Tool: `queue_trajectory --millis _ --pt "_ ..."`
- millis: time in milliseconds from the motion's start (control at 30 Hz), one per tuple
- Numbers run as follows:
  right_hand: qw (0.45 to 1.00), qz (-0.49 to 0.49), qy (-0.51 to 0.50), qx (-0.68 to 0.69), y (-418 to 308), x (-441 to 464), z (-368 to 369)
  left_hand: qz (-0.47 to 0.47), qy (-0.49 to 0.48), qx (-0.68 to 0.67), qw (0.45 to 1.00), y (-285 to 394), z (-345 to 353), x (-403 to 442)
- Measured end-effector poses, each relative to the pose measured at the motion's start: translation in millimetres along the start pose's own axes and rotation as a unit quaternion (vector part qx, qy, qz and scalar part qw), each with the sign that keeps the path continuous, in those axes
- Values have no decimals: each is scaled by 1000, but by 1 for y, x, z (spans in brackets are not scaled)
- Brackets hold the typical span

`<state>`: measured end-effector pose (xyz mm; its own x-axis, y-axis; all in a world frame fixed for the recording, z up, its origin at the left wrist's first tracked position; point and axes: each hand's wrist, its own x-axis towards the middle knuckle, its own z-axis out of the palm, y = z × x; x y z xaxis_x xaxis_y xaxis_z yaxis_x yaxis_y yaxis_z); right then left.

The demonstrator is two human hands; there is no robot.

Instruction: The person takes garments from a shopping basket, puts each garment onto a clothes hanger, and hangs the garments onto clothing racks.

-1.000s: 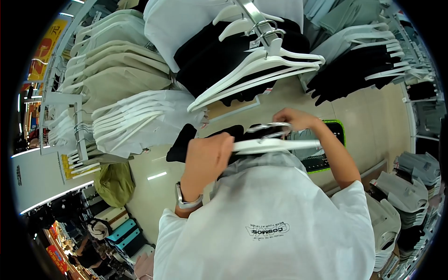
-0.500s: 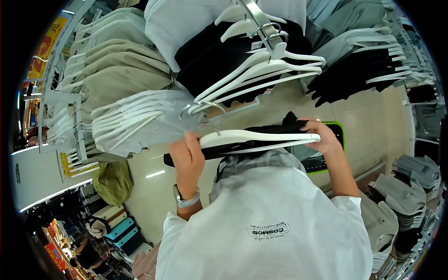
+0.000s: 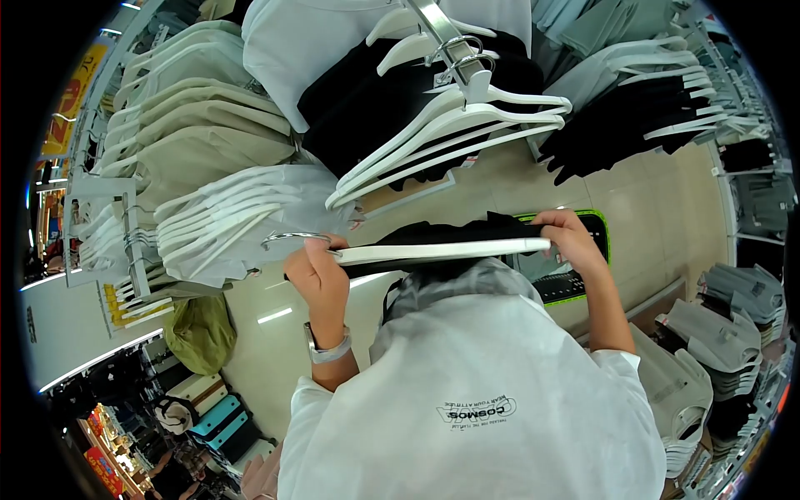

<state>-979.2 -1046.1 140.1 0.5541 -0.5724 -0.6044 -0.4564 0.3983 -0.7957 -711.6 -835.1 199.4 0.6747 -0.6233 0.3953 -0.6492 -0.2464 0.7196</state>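
In the head view a white hanger lies level in front of my chest, its metal hook pointing left. A black garment drapes along it, bunched on the far side. My left hand, with a watch on the wrist, is closed round the hanger's left end near the hook. At the other end, my right hand pinches the black garment beside the hanger tip. Part of the garment is hidden behind the hanger and my fingers.
Ahead, a metal rail arm carries bare white hangers and black clothes. White garments hang on the left, black ones on the right. A green-edged black basket is on the floor beyond my right hand.
The hanger has turned to show its edge, and its hook has swung left. My left hand has shifted slightly left; the garment's bunched peak by my right hand has flattened.
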Motion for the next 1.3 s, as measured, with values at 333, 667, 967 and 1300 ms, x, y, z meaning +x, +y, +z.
queue_trajectory --millis 333,667,967,1300 --pt "965 -155 -144 -153 1 -16 -20 -58 127 -4 990 -9 0 15" --pt "990 -125 -3 62 -43 -57 16 107 70 24 991 -4 21 11" --pt "854 -429 -10 -296 -52 -49 11 4 24 -62 998 18 21 2" --pt "813 -464 30 -352 -41 -24 35 88 -66 -104 988 29 38 -5"
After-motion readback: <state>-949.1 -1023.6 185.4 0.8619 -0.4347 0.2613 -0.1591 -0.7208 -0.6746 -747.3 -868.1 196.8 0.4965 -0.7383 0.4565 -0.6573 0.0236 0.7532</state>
